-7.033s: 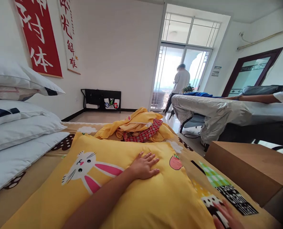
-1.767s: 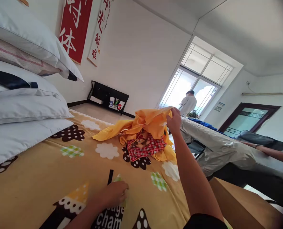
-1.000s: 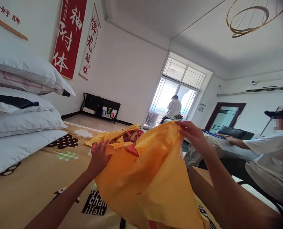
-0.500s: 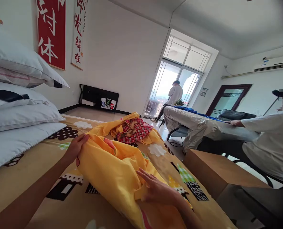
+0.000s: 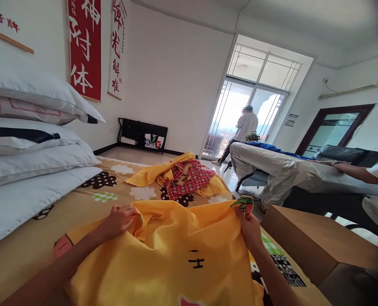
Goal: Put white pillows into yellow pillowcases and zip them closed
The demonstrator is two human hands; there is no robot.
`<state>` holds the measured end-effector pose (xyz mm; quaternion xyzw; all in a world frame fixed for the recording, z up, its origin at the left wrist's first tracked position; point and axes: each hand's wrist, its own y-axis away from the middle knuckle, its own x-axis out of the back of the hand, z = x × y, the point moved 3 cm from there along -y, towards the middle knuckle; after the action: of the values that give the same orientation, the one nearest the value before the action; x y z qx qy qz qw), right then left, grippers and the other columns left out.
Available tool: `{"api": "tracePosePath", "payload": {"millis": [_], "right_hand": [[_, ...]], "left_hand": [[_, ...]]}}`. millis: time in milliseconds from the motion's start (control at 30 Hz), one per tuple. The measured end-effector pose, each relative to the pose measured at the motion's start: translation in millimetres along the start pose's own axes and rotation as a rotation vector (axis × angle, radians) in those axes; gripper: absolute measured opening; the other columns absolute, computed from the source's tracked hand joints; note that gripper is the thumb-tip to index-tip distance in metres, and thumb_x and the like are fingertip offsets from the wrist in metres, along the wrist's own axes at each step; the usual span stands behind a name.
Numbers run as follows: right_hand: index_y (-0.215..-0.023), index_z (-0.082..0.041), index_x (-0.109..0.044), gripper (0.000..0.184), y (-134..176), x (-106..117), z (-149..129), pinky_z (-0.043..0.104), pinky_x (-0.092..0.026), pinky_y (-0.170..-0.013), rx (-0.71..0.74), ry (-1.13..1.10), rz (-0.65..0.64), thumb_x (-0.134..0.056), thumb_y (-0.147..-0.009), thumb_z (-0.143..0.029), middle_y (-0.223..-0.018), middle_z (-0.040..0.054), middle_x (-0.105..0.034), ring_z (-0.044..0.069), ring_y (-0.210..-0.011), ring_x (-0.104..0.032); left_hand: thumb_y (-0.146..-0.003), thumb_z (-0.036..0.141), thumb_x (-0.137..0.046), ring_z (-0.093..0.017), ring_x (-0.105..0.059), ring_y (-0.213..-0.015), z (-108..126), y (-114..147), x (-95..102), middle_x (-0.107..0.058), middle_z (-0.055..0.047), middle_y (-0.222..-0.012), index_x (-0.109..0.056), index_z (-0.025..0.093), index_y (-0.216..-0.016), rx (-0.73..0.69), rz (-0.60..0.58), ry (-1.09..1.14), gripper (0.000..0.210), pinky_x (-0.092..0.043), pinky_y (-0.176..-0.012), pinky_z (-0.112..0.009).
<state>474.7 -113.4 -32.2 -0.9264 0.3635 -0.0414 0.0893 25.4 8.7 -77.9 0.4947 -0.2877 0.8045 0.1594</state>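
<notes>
I have the yellow pillowcase (image 5: 176,255) spread across the bed (image 5: 23,250) near its foot-side edge, long axis running left to right. My left hand (image 5: 120,219) pinches its far-left corner, my right hand (image 5: 249,227) its far-right corner, equally near.

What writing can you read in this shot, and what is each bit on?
"神 / 对 / 体": white characters on the red banner.
"解 难": red characters low on the white scroll; those above are cut off.
"好 牌": red, on the wall strip at top left.
Black marks on the yellow cover: not clear words.
Wall notice and bedsheet print: too small and blurred.
</notes>
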Motion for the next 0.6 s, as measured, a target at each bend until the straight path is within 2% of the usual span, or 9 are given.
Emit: {"api": "tracePosePath", "payload": {"millis": [67, 100, 167, 233, 333, 400, 533, 600], "right_hand": [[-0.058, -0.019, -0.053, 0.048, 1.8, 3.0, -18.4, 0.026, -0.043, -0.043, 0.031, -0.002, 0.085, -0.078, -0.05, -0.06, -0.051, -0.0007, -0.058, 0.015, -0.046, -0.052], [-0.057, -0.019, -0.053, 0.049, 3.9, 8.0, -27.3, 0.025, -0.041, -0.042, 0.06, -0.007, 0.126, -0.079, -0.049, -0.06, -0.05, -0.0016, -0.056, 0.013, -0.046, -0.05], [-0.056, -0.018, -0.053, 0.049, 8.9, 25.4, -40.9, 0.024, -0.04, -0.041, 0.106, -0.014, 0.212, -0.078, -0.048, -0.06, -0.051, -0.0016, -0.056, 0.012, -0.047, -0.048], [-0.057, -0.017, -0.056, 0.047, 13.1, 49.4, -45.9, 0.023, -0.039, -0.041, 0.11, 0.017, 0.286, -0.077, -0.048, -0.058, -0.053, -0.0005, -0.056, 0.012, -0.048, -0.048], [-0.056, -0.017, -0.058, 0.041, 14.2, 83.3, -36.2, 0.024, -0.038, -0.039, 0.035, 0.096, 0.336, -0.076, -0.048, -0.053, -0.052, 0.0009, -0.056, 0.013, -0.048, -0.048], [-0.057, -0.017, -0.059, 0.037, 11.2, 97.5, -23.4, 0.025, -0.039, -0.038, -0.02, 0.099, 0.362, -0.075, -0.05, -0.051, -0.053, 0.0018, -0.057, 0.014, -0.048, -0.048], [-0.064, -0.019, -0.06, 0.041, -1.2, 100.5, -2.2, 0.028, -0.043, -0.04, -0.039, -0.006, 0.422, -0.072, -0.051, -0.056, -0.054, 0.0025, -0.058, 0.015, -0.046, -0.05], [-0.063, -0.02, -0.057, 0.046, -10.5, 93.8, -4.6, 0.029, -0.044, -0.04, 0.03, -0.031, 0.408, -0.071, -0.049, -0.061, -0.052, 0.0017, -0.056, 0.015, -0.044, -0.051]], "left_hand": [[-0.077, 0.024, -0.052, -0.026, -0.053, -0.119, 30.1, -14.0, -26.1, -0.058, -0.007, -0.131, -0.06, 0.026, -0.12, -0.157, -0.166, -0.158, 0.043, -0.035, -0.103, -0.041], [-0.076, 0.024, -0.054, -0.028, -0.053, -0.119, 37.4, -20.3, -39.2, -0.057, -0.01, -0.132, -0.058, 0.023, -0.124, -0.199, -0.226, -0.217, 0.048, -0.034, -0.103, -0.044], [-0.078, 0.025, -0.053, -0.031, -0.052, -0.118, 37.3, -32.2, -60.4, -0.058, -0.015, -0.128, -0.056, 0.018, -0.125, -0.188, -0.275, -0.282, 0.048, -0.035, -0.101, -0.049], [-0.08, 0.025, -0.05, -0.033, -0.051, -0.118, 25.3, -42.2, -71.5, -0.057, -0.018, -0.126, -0.058, 0.015, -0.121, -0.117, -0.254, -0.299, 0.042, -0.038, -0.097, -0.05], [-0.079, 0.024, -0.052, -0.031, -0.053, -0.116, 6.8, -47.9, -72.6, -0.057, -0.016, -0.126, -0.059, 0.017, -0.116, -0.043, -0.24, -0.264, 0.038, -0.044, -0.092, -0.043], [-0.074, 0.021, -0.055, -0.027, -0.057, -0.111, 1.2, -42.8, -68.8, -0.06, -0.012, -0.123, -0.058, 0.019, -0.114, -0.008, -0.252, -0.235, 0.04, -0.047, -0.088, -0.037], [-0.064, 0.015, -0.058, -0.027, -0.064, -0.095, 0.3, -19.9, -55.9, -0.067, -0.012, -0.109, -0.055, 0.017, -0.115, 0.095, -0.267, -0.226, 0.051, -0.048, -0.072, -0.032], [-0.062, 0.012, -0.058, -0.027, -0.065, -0.091, -1.4, -13.5, -36.7, -0.069, -0.011, -0.102, -0.058, 0.016, -0.11, 0.139, -0.253, -0.244, 0.048, -0.045, -0.067, -0.029]]}}
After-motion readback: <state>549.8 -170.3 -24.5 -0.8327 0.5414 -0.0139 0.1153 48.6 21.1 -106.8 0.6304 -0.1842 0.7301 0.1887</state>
